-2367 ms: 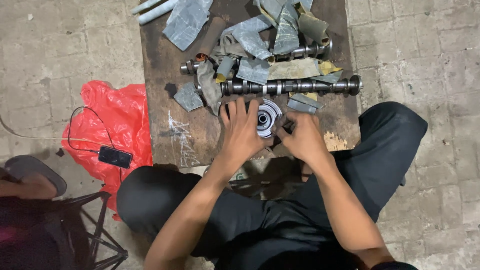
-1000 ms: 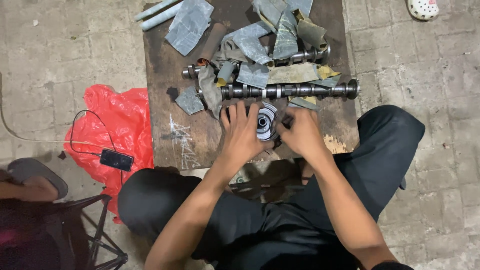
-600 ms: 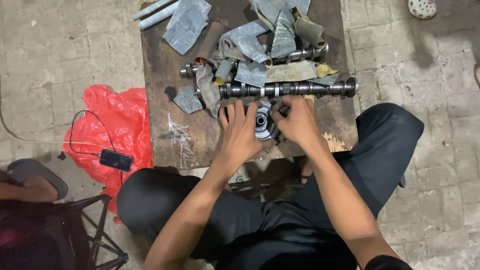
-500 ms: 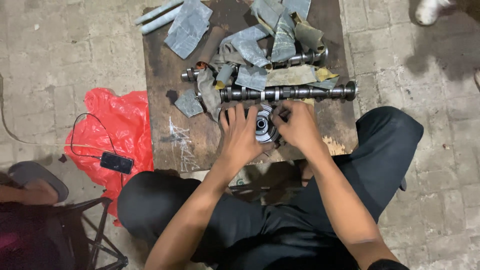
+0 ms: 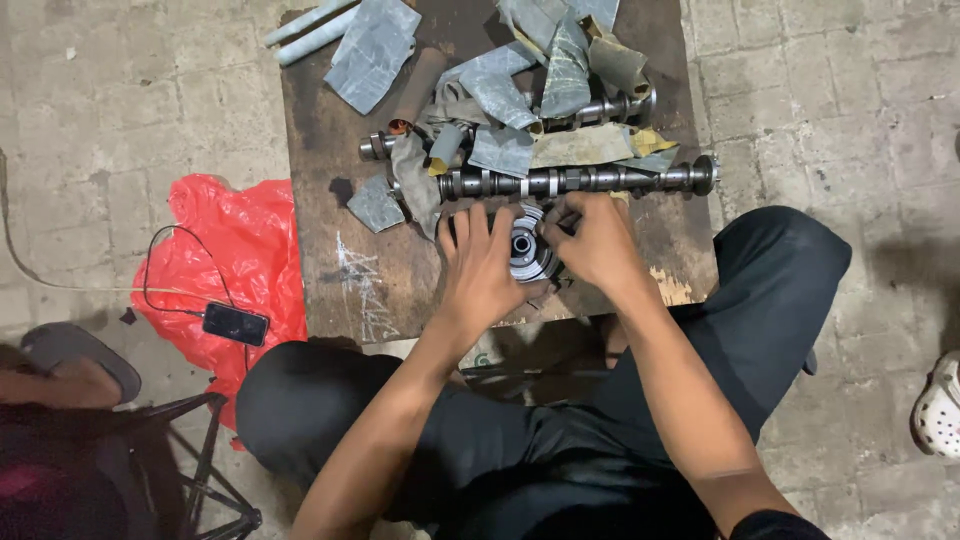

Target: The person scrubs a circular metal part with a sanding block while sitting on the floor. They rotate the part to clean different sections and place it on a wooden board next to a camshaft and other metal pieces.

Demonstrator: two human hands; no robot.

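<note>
A round metal gear-like part (image 5: pixel 526 243) with a dark hub lies on a dark wooden board (image 5: pixel 350 260) in front of me. My left hand (image 5: pixel 478 268) lies flat over its left side, fingers spread and pressing it down. Along the part's right and upper rim my right hand (image 5: pixel 592 245) has its fingers curled and pinched; what they pinch is hidden. Just beyond the hands lies a long steel camshaft (image 5: pixel 580 179), and a second camshaft (image 5: pixel 600 106) sits farther back, partly covered.
Several torn grey and yellowish tape strips (image 5: pixel 505 95) litter the board's far half. A red plastic bag (image 5: pixel 235 250) with a dark phone (image 5: pixel 236 324) and cable lies on the brick floor at left. A black stand (image 5: pixel 200 470) is at lower left; another person's shoe (image 5: pixel 940 405) at right.
My right hand has shifted from the part's right side up to its upper right rim. A white shoe seen at the top right has gone; one now shows at the right edge.
</note>
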